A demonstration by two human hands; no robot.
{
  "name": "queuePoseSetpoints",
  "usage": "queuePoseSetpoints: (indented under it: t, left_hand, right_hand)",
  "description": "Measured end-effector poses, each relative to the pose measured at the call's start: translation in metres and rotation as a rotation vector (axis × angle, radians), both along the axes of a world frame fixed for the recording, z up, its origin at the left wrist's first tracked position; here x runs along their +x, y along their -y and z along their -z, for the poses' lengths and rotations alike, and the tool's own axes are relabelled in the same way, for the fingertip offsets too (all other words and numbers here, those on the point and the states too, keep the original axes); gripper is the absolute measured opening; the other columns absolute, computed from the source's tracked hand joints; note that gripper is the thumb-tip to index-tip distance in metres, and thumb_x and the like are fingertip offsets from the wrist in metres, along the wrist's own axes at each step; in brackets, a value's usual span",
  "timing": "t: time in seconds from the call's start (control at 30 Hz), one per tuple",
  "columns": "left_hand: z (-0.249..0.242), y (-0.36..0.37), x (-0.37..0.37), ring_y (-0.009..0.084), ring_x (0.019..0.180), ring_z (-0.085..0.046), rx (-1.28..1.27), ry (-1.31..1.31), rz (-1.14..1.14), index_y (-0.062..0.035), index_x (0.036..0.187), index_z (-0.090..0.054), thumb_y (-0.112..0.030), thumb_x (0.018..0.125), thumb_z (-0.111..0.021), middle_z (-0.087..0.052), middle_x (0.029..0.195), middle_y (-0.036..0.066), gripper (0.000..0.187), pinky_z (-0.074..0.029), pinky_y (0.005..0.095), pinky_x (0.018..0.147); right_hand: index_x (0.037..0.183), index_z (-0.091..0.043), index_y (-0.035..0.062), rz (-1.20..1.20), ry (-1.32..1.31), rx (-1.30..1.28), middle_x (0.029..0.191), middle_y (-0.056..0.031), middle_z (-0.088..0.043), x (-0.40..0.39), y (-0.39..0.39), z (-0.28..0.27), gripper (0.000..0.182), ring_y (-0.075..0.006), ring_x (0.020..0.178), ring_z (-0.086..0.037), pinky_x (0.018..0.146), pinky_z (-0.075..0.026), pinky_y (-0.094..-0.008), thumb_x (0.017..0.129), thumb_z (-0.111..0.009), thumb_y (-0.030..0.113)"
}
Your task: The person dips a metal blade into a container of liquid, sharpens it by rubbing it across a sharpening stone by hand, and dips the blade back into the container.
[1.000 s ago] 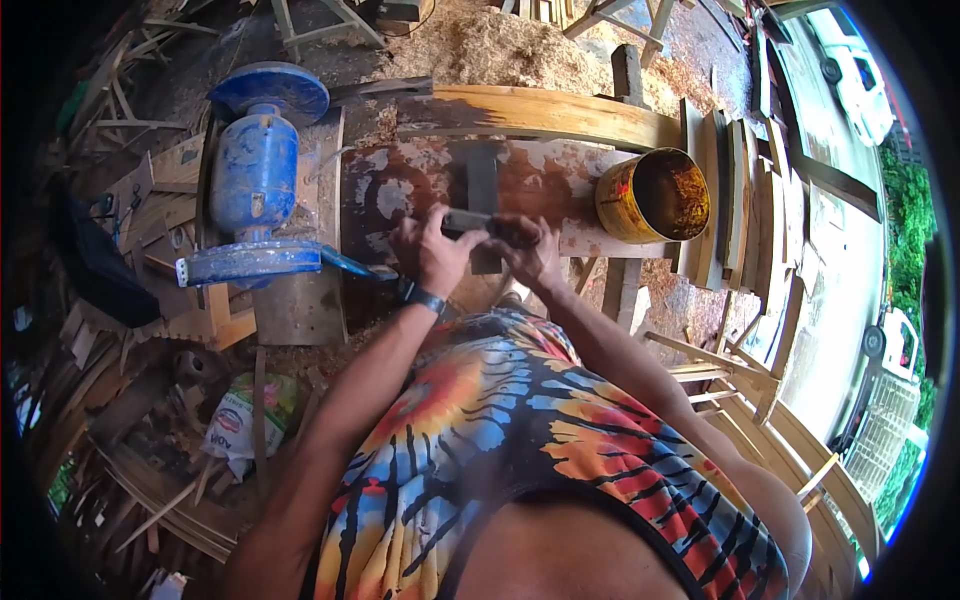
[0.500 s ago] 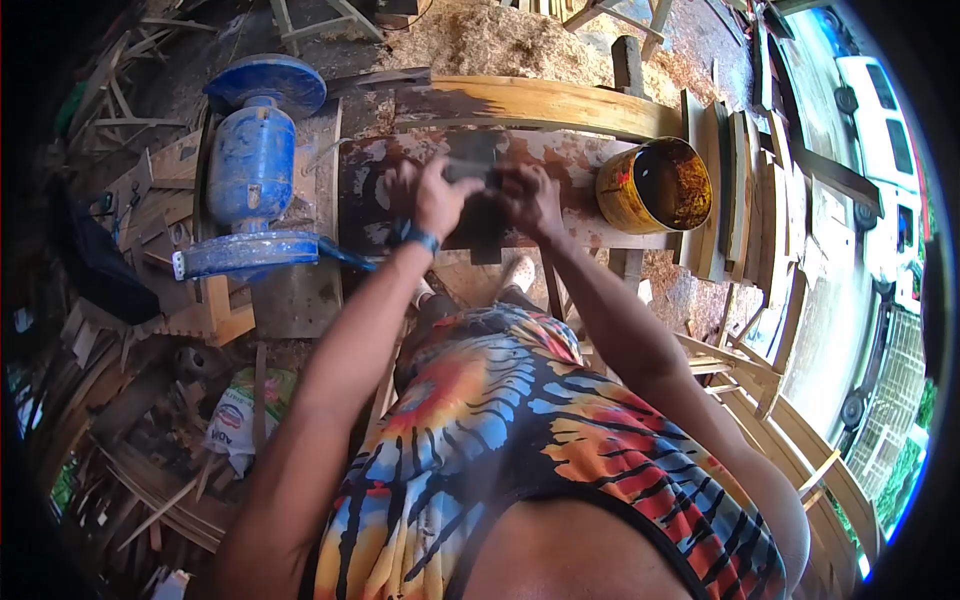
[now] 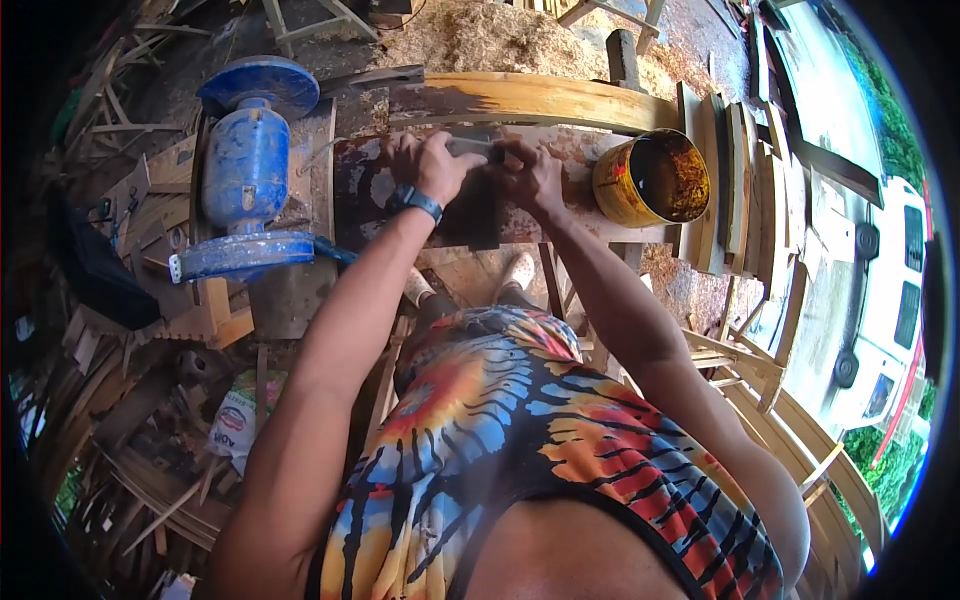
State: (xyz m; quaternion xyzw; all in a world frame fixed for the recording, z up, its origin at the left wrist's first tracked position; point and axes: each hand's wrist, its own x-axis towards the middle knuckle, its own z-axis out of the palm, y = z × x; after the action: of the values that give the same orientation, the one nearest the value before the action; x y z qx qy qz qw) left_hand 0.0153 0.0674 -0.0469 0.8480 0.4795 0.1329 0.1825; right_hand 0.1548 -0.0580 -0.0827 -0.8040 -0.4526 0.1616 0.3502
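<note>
A dark, thin sheet (image 3: 470,218), which looks like sandpaper, lies across the stained wooden bench (image 3: 575,160). Along its far edge, my left hand (image 3: 432,168) pinches it between thumb and fingers, with a dark watch (image 3: 416,202) on the wrist. My right hand (image 3: 530,180) is closed at the same edge, close beside the left thumb; its fingertips are partly hidden. To the right of that hand stands a yellow bucket (image 3: 622,190), stained inside with dark contents.
A blue bench grinder (image 3: 246,165) stands at left, its cable near the bench. Stacked boards (image 3: 742,190) are at right, a long plank (image 3: 560,100) behind the bench. Wood shavings (image 3: 490,40) cover the ground beyond. A white vehicle (image 3: 900,290) is outside.
Both hands have slowed from a blur and sit slightly farther back on the bench. The dark sheet now shows less near the front edge. The white vehicle outside has shifted within the view.
</note>
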Motion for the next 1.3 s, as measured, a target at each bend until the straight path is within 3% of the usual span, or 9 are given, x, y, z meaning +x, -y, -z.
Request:
queuePoseSetpoints:
  t: [0.23, 0.37, 0.43, 0.6, 0.87, 1.0, 1.1, 1.23, 1.3]
  left_hand:
    - [0.02, 0.065, -0.069, 0.0337, 0.098, -0.06, -0.045, 0.138, 0.171, -0.0171, 0.108, -0.079, -0.046, 0.074, -0.085, -0.07, 0.095, 0.016, 0.046, -0.039, 0.0456, 0.101]
    - [0.011, 0.022, -0.024, 0.0334, 0.097, -0.061, 0.012, 0.067, 0.078, -0.017, 0.105, -0.08, -0.051, 0.075, -0.083, -0.072, 0.095, 0.016, 0.045, -0.04, 0.045, 0.096]
    - [0.027, -0.002, -0.007, 0.0347, 0.099, -0.059, 0.01, 0.104, 0.103, -0.0183, 0.105, -0.08, -0.052, 0.076, -0.081, -0.071, 0.094, 0.016, 0.044, -0.04, 0.0453, 0.094]
    - [0.026, 0.051, -0.057, 0.0303, 0.096, -0.059, -0.051, 0.063, 0.169, -0.0163, 0.108, -0.08, -0.044, 0.079, -0.081, -0.07, 0.092, 0.015, 0.04, -0.041, 0.0454, 0.096]
    - [0.028, -0.005, -0.003, 0.0319, 0.097, -0.066, 0.043, 0.083, 0.227, -0.0164, 0.108, -0.079, -0.043, 0.086, -0.075, -0.075, 0.095, 0.015, 0.035, -0.041, 0.0465, 0.094]
    - [0.027, 0.04, -0.042, 0.0298, 0.09, -0.065, 0.055, 0.074, 0.257, -0.0158, 0.108, -0.079, -0.04, 0.084, -0.078, -0.076, 0.099, 0.012, 0.034, -0.042, 0.0455, 0.094]
    - [0.039, 0.073, -0.066, 0.0294, 0.09, -0.064, 0.01, 0.2, 0.275, -0.0144, 0.108, -0.079, -0.037, 0.087, -0.076, -0.076, 0.102, 0.01, 0.03, -0.041, 0.0456, 0.096]
    - [0.033, 0.022, -0.016, 0.0299, 0.09, -0.065, 0.057, 0.14, 0.275, -0.0133, 0.108, -0.078, -0.037, 0.091, -0.07, -0.076, 0.102, 0.012, 0.03, -0.04, 0.0459, 0.096]
    - [0.032, 0.008, -0.002, 0.0318, 0.09, -0.066, 0.068, 0.102, 0.28, -0.0137, 0.109, -0.077, -0.038, 0.093, -0.067, -0.076, 0.098, 0.014, 0.03, -0.041, 0.0453, 0.094]
  right_hand:
    - [0.108, -0.075, 0.0248, 0.002, 0.134, -0.028, 0.107, -0.0036, -0.075, -0.038, 0.07, 0.009, 0.047, -0.0313, 0.102, -0.066, 0.089, -0.049, -0.0532, 0.078, -0.079, 0.06]
    - [0.112, -0.074, 0.0247, -0.022, 0.24, 0.1, 0.095, -0.0091, -0.076, 0.011, 0.016, 0.028, 0.054, -0.0338, 0.085, -0.07, 0.078, -0.055, -0.0461, 0.072, -0.084, 0.06]
    - [0.112, -0.074, 0.0239, 0.061, -0.053, -0.046, 0.091, -0.0106, -0.075, 0.023, -0.002, 0.022, 0.057, -0.0352, 0.078, -0.069, 0.075, -0.056, -0.0451, 0.07, -0.085, 0.061]
    - [0.117, -0.073, 0.0204, -0.019, 0.163, -0.025, 0.093, -0.0128, -0.075, -0.013, 0.048, 0.004, 0.06, -0.0347, 0.087, -0.071, 0.083, -0.055, -0.0463, 0.07, -0.087, 0.056]
    - [0.113, -0.071, 0.0046, 0.107, -0.35, -0.015, 0.096, -0.0141, -0.075, 0.031, -0.006, 0.024, 0.068, -0.0328, 0.088, -0.074, 0.08, -0.058, -0.0436, 0.068, -0.092, 0.051]
    - [0.117, -0.068, 0.0099, -0.021, 0.038, 0.008, 0.103, -0.0172, -0.073, 0.004, 0.032, 0.015, 0.072, -0.0377, 0.094, -0.07, 0.078, -0.057, -0.0456, 0.066, -0.091, 0.054]
    - [0.117, -0.067, 0.0098, 0.058, -0.087, -0.006, 0.105, -0.0167, -0.072, -0.023, 0.07, 0.024, 0.072, -0.0384, 0.103, -0.067, 0.086, -0.054, -0.0488, 0.065, -0.092, 0.052]
    - [0.121, -0.067, 0.0058, 0.019, 0.077, 0.097, 0.106, -0.0114, -0.074, 0.022, 0.012, 0.03, 0.067, -0.0245, 0.098, -0.071, 0.084, -0.058, -0.0363, 0.07, -0.094, 0.04]
    - [0.123, -0.066, 0.0057, 0.038, -0.115, 0.062, 0.107, -0.0121, -0.074, 0.034, -0.001, 0.028, 0.067, -0.0229, 0.098, -0.072, 0.084, -0.058, -0.0361, 0.071, -0.094, 0.038]
